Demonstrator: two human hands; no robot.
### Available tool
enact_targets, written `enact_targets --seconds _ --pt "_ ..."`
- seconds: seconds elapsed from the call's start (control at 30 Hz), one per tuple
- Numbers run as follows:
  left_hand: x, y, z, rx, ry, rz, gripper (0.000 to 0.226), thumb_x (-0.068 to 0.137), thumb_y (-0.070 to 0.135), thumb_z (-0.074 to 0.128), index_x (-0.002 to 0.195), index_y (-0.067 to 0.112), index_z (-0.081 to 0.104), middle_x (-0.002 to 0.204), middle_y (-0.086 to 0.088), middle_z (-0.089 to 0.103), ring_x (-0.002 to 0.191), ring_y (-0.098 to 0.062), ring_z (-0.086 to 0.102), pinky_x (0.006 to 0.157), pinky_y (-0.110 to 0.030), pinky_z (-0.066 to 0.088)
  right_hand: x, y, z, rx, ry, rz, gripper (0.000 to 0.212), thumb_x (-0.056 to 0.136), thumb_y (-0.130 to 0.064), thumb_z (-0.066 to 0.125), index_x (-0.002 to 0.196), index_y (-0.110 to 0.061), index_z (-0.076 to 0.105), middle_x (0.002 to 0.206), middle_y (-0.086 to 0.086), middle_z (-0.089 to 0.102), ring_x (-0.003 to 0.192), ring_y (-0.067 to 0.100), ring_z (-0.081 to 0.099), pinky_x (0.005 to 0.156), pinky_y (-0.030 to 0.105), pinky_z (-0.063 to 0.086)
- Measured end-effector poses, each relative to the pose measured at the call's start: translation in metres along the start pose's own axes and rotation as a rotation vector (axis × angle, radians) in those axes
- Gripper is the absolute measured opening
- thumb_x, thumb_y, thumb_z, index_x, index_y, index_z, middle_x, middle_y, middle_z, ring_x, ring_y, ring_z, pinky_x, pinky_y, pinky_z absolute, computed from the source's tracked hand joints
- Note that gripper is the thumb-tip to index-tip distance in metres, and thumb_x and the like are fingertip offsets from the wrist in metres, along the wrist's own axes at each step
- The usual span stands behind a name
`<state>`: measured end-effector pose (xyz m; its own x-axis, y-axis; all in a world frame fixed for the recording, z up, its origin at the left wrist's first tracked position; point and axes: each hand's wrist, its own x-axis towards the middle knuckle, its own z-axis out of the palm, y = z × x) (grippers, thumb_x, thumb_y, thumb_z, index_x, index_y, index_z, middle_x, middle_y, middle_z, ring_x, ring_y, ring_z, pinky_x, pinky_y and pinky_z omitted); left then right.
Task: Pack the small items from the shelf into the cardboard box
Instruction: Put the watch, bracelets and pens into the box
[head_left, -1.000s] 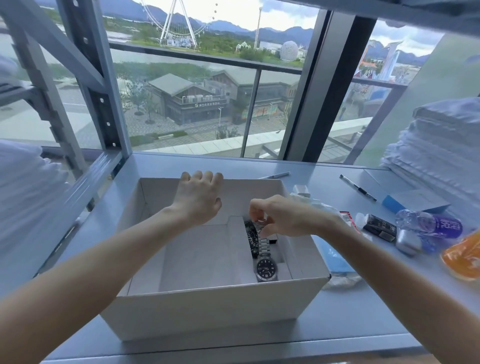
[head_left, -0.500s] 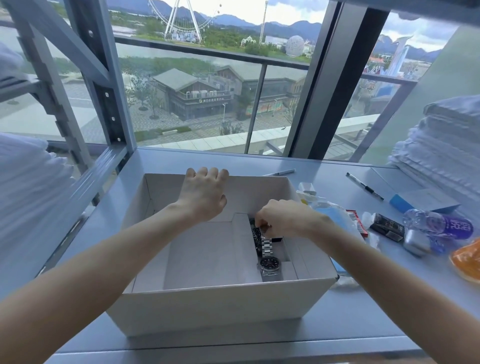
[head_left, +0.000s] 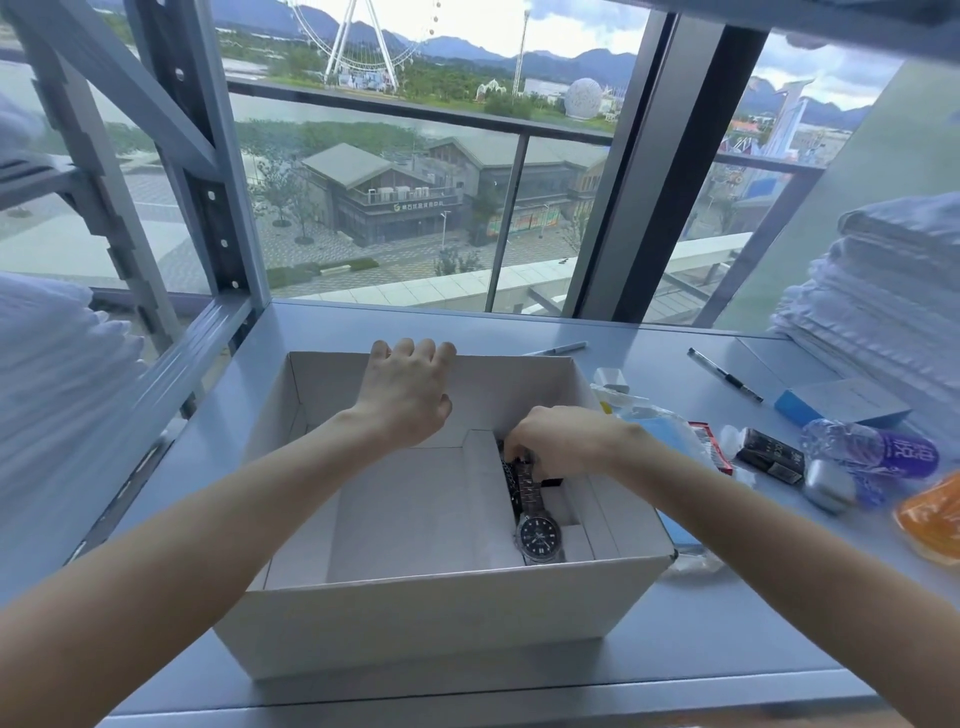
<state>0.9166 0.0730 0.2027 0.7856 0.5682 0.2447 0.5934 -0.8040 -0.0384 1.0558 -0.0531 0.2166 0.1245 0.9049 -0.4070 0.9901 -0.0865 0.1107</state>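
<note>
The right hand (head_left: 563, 441) has sunk deeper into the cardboard box (head_left: 415, 623) than half a second ago. The watch (head_left: 537, 532) now lies along the box floor at centre-right of the frame, dial toward the near wall. The right hand's fingers (head_left: 519, 452) curl down over the far end of the metal band, grasping it. The left hand (head_left: 408, 395) stays on the far wall, fingers hooked over its rim. On the shelf (head_left: 727, 623) at the right lie a pen (head_left: 724, 374), a black packet (head_left: 769, 457) and a purple-labelled bottle (head_left: 878, 449).
</note>
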Motion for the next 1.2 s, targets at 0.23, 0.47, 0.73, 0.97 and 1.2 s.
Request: enact_targets --seconds 0.23,0.47,0.73,0.97,1.2 --pt "0.000 0.000 0.001 0.010 0.007 0.002 0.045 0.087 0.030 0.047 0.128 0.016 0.034 0.119 -0.005 0.050 0.112 -0.027 0.044 0.094 -0.041 0.030 0.014 -0.001 -0.002 0.134 -0.096 0.022 0.045 0.074 -0.021 0.076 0.115 -0.012 0.058 0.112 0.006 0.060 0.096 0.026 0.058 0.068 0.026 0.042" --pt "0.000 0.000 -0.001 -0.001 0.011 0.001 0.044 0.087 0.029 0.047 0.127 0.016 0.035 0.117 -0.006 0.050 0.111 -0.027 0.044 0.094 -0.041 0.029 0.010 0.003 -0.009 -0.003 0.221 -0.003 0.023 0.081 -0.011 0.060 0.096 -0.028 0.068 0.100 -0.003 0.051 0.093 0.026 0.059 0.064 0.029 0.037" --pt "0.001 -0.001 0.002 0.005 0.015 -0.006 0.046 0.086 0.027 0.047 0.129 0.016 0.034 0.116 -0.005 0.050 0.111 -0.028 0.044 0.094 -0.041 0.029 0.018 0.003 -0.011 -0.027 0.343 0.059 0.032 0.080 0.004 0.056 0.096 -0.020 0.070 0.109 0.003 0.061 0.096 0.030 0.059 0.070 0.031 0.042" --pt "0.000 0.001 0.001 0.016 0.015 -0.004 0.046 0.087 0.028 0.048 0.130 0.017 0.034 0.118 -0.005 0.050 0.111 -0.027 0.044 0.093 -0.040 0.030 0.024 0.011 -0.007 0.090 0.364 0.135 0.035 0.082 0.008 0.052 0.103 -0.016 0.069 0.114 0.008 0.062 0.100 0.032 0.059 0.077 0.033 0.045" --pt "-0.001 -0.001 -0.002 0.004 0.004 0.001 0.045 0.087 0.028 0.047 0.130 0.018 0.034 0.117 -0.004 0.050 0.110 -0.026 0.045 0.093 -0.039 0.030 -0.004 0.009 -0.014 0.302 0.546 0.040 0.024 0.085 -0.005 0.058 0.103 -0.013 0.071 0.105 0.003 0.071 0.101 0.022 0.062 0.090 0.035 0.048"
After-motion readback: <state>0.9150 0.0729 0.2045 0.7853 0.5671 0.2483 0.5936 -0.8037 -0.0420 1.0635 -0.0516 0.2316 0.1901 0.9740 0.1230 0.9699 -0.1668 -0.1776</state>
